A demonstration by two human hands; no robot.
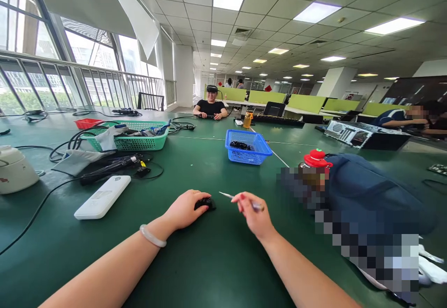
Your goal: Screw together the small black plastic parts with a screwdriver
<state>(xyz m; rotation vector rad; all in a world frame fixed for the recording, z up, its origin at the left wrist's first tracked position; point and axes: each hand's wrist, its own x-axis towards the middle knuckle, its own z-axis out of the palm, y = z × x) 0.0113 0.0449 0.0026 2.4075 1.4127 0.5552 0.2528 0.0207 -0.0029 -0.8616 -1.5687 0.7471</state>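
Observation:
My left hand [186, 209] rests on the green table [209, 261], fingers curled over a small black object [206, 203]. A pale bangle [152, 236] circles that wrist. My right hand [253, 215] hovers just to its right, pinching a thin silver tool [230, 197] whose tip points left toward the black object. The tip and the object are a little apart.
A white flat device [103, 197] lies to the left, with black cables and a green basket [131, 136] behind it. A blue basket [247, 146] stands ahead. A person in dark blue [366, 196] leans on the table at right. Another person [210, 105] sits at the far side.

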